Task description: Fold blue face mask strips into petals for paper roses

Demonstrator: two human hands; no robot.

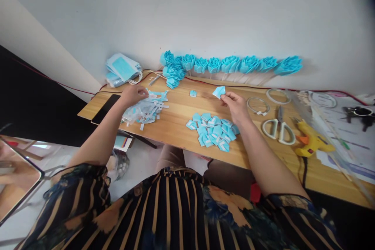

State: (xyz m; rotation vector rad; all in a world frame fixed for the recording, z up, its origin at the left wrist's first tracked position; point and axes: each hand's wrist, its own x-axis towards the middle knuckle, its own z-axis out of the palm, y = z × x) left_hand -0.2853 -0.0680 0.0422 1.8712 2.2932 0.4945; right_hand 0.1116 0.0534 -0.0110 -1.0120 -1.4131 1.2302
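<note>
Between the thumb and fingers of my right hand (236,106) is a folded blue petal piece (219,92), held up above the wooden table (178,113). My left hand (134,95) is closed, its fingers curled together over the edge of a heap of white and pale blue scraps (146,110); whatever is in them, if anything, is hidden. Below my right hand lies a loose pile of folded blue pieces (213,129). One small folded blue piece (192,93) rests apart from that pile, toward the back.
Blue flowers (231,63) on stems line the wall. Face masks (123,68) are stacked at back left, with a dark phone (106,108) nearer. To the right are white-handled scissors (279,127), wire coils (258,105), a yellow glue gun (313,140) and keys (361,113).
</note>
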